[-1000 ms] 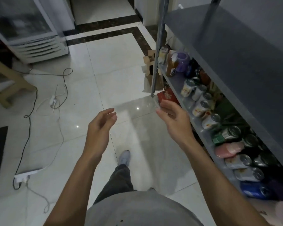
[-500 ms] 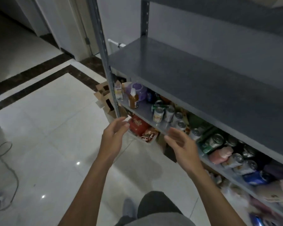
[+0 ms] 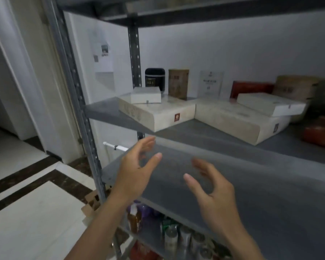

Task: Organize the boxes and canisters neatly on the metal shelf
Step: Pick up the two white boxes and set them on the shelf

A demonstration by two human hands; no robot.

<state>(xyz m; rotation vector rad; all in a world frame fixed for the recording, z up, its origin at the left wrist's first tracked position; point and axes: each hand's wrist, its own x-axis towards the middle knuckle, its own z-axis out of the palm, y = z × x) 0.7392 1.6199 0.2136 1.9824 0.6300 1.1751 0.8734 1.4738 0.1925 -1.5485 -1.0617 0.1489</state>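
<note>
**Kid:** Where are the boxes sitting?

**Helper:** From the head view, they are lying on the upper board point(image 3: 204, 128) of the shelf point(image 3: 77, 102). A big box point(image 3: 158, 111) is lying flat at the left. A small box point(image 3: 145, 94) is sitting on top of it. A canister point(image 3: 155, 78) and a brown box point(image 3: 178, 83) are standing up behind them.

**Kid:** And beside them?

**Helper:** A second big box point(image 3: 233, 121) is lying just beside the first one. A flat box point(image 3: 270, 104) is lying crooked on top of it.

**Kid:** What are the hands doing?

**Helper:** The left hand point(image 3: 137, 171) and the right hand point(image 3: 214, 196) are hanging in the air in front of the middle board point(image 3: 251, 184), below the boxes. Their fingers are spreading wide and bending a little. They are holding nothing and touching nothing.

**Kid:** How are the boxes going to feel?

**Helper:** I am guessing the big ones are feeling stiff and a bit heavy. Taking one by its two short sides, one hand on each, is looking best. The small box is looking light, and it may be sliding off if the big box tips. The canister is looking smooth and slippery, so holding it round the middle is looking safest.
</note>
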